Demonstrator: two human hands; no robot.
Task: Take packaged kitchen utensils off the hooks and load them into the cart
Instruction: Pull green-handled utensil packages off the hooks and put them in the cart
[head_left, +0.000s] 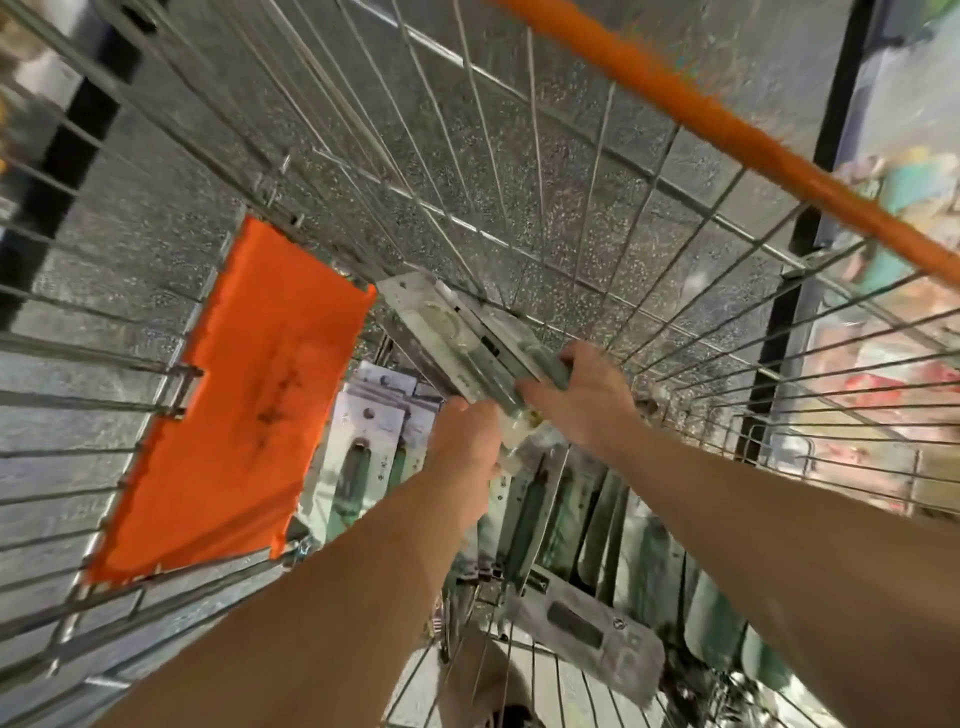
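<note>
Your left hand (462, 441) and right hand (582, 395) both hold the packs (467, 343) tight. Lower them flat onto the pile (545, 499) in the cart (519, 130), then let go.

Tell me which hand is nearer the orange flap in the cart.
Left. The left hand grips the near end of the utensil packages, just right of the orange flap; the right hand holds them farther right.

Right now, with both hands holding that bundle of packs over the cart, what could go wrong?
1. The bundle is held only at its near end by the left hand and right hand, so loose packs might fan out or slip.
2. Its far end sits close to the cart wires and could snag.
3. Dropped, it may knock the upright packs below.
</note>
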